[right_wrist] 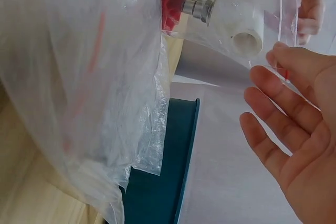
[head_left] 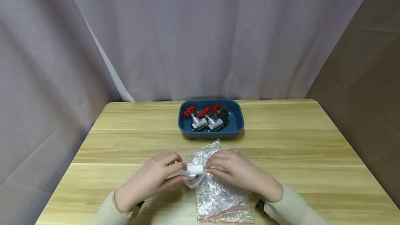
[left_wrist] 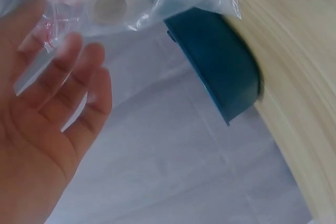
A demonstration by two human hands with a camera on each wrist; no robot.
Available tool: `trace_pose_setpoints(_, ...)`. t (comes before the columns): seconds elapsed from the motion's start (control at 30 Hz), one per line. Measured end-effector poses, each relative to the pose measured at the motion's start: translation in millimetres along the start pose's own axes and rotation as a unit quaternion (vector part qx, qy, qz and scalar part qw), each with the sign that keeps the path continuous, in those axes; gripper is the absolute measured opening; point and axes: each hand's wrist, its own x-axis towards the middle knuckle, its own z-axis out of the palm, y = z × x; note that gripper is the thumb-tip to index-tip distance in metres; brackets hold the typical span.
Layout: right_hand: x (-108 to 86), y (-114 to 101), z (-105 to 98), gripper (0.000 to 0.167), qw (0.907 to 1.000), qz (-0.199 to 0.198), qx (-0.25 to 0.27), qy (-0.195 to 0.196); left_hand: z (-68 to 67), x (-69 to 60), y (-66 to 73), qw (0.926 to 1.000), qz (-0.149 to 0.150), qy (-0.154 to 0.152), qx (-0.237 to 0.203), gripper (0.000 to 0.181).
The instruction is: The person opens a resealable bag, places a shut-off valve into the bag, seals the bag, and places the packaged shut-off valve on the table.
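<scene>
A white plastic valve [head_left: 194, 170] with a red handwheel [right_wrist: 173, 4] and a metal stem [right_wrist: 198, 9] lies inside a clear zip bag [right_wrist: 278, 3]. The bag's edge is pinched between finger and thumb of my left hand [head_left: 156, 172], at the valve's left. My right hand [head_left: 232, 167] pinches the same bag near its zip strip, close to the round pipe end [right_wrist: 245, 43]. In the left wrist view the lower fingers of the left hand [left_wrist: 50, 114] are bent loosely below the bag.
Flat clear zip bags [head_left: 218, 192] with red strips lie under and beside the right hand. Behind them, a blue tray [head_left: 210, 135] holds several valves with red handwheels, two with metal bodies [head_left: 215, 125] and one dark [head_left: 223, 115]. A curtain [head_left: 200, 37] hangs behind the wooden table [head_left: 287, 138].
</scene>
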Motion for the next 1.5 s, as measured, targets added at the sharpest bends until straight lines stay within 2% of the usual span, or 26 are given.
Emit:
trace_pose_setpoints(0.13,-2.2,-2,-2,0.010,0.9997,-0.011,0.003,0.019,-5.3,-2.8,0.3,0.9998,0.018,0.008,-0.003,0.010)
trace_pose_setpoints(0.37,-4.3,-4,-10,0.007,0.9979,-0.040,-0.001,0.051,-12.7,-5.2,-0.9,0.9991,0.041,0.007,-0.004,0.011)
trace_pose_setpoints(0.6,-6.8,-3,-17,0.010,0.9958,-0.060,-0.010,0.068,-12.6,-6.4,1.2,0.9998,0.004,0.004,-0.018,0.002)
trace_pose_setpoints(0.87,-12.1,2,-16,0.014,0.9938,-0.074,0.005,0.084,-10.1,-5.0,0.8,0.9994,0.007,0.023,-0.025,0.003)
trace_pose_setpoints(1.1,-15.0,3,-18,0.012,0.9951,-0.062,0.011,0.076,-8.3,-1.9,-0.9,0.9993,0.019,0.022,-0.023,0.006)
trace_pose_setpoints(1.23,-15.6,4,-18,0.016,0.9937,-0.077,0.000,0.081,-7.3,1.0,-1.8,0.9991,0.027,0.017,-0.027,0.011)
trace_pose_setpoints(1.37,-15.7,2,-17,0.012,0.9944,-0.074,-0.007,0.074,-7.4,2.2,-1.7,0.9990,0.032,0.013,-0.029,0.013)
trace_pose_setpoints(1.5,-15.8,1,-16,0.015,0.9972,-0.044,-0.011,0.060,-5.9,3.0,-0.8,0.9992,0.027,0.016,-0.026,0.010)
